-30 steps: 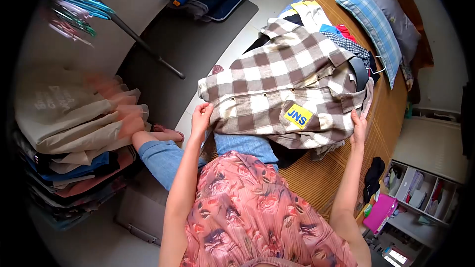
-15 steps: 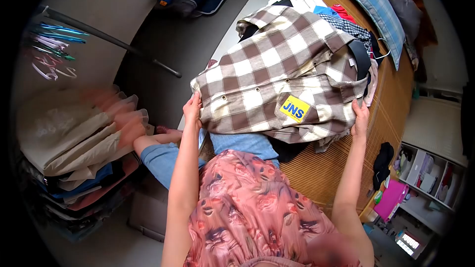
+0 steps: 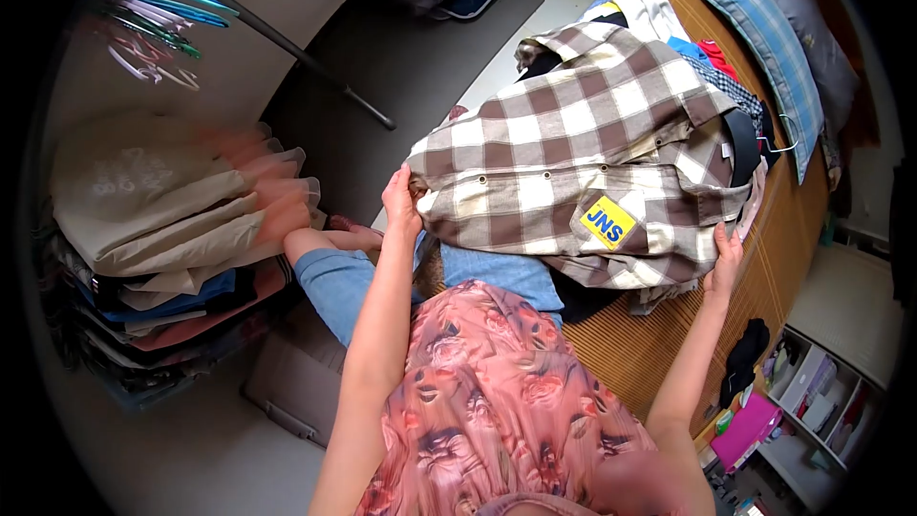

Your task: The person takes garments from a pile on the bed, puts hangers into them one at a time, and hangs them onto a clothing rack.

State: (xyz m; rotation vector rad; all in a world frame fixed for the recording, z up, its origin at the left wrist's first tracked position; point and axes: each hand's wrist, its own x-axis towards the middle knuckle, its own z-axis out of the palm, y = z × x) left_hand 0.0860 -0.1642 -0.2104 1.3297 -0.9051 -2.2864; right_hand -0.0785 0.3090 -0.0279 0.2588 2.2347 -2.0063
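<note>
A brown and white checked shirt (image 3: 559, 139) lies spread across my lap and the woven mat, with its buttons and a yellow "JNS" patch (image 3: 607, 223) facing up. My left hand (image 3: 402, 201) is closed on the shirt's hem at the left end. At the other end, the fingers of my right hand (image 3: 724, 264) grip the fabric near the collar and shoulder. A dark band (image 3: 741, 147) shows inside the collar. Under the shirt, some dark cloth (image 3: 585, 300) sticks out toward me.
Other clothes (image 3: 659, 14) are heaped behind the shirt on the woven mat (image 3: 611, 349), near a white hanger (image 3: 785, 134) and a blue plaid pillow (image 3: 764, 62). To the left are a rack pole (image 3: 277, 43), hangers (image 3: 158, 14) and stacked garments (image 3: 153, 201). Shelves (image 3: 821, 382) stand at right.
The whole scene has shifted rightward in view as the head turned. Both hands keep their hold at the two ends of the shirt, which lies much as before.
</note>
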